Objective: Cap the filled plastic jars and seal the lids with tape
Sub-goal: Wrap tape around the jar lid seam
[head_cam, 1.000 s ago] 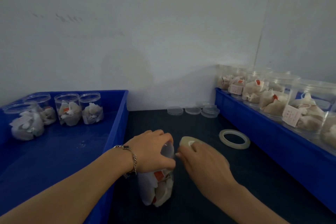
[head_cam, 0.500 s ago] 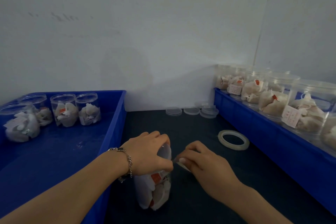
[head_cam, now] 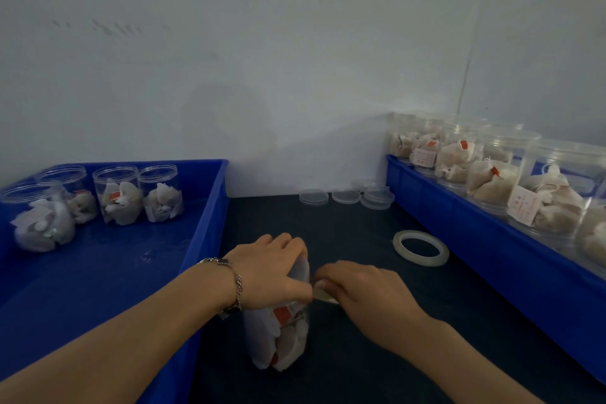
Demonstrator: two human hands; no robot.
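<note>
A clear plastic jar [head_cam: 282, 338] filled with white tea bags stands on the dark table in front of me. My left hand [head_cam: 269, 272] grips its capped top from the left, wrist bracelet showing. My right hand [head_cam: 360, 285] is right beside the lid and pinches a short strip of clear tape [head_cam: 323, 294] at the jar's right side. The lid itself is mostly hidden under my left hand.
A tape roll [head_cam: 420, 248] lies to the right on the table. Three spare clear lids [head_cam: 346, 197] sit by the wall. The left blue tray [head_cam: 210, 207] holds several uncapped filled jars [head_cam: 119, 197]. The right blue tray [head_cam: 459, 226] holds a row of filled jars [head_cam: 492, 174].
My right hand has dropped lower beside the jar's lid, and the tape roll it held near the jar a second ago is out of sight. My left hand keeps its grip.
</note>
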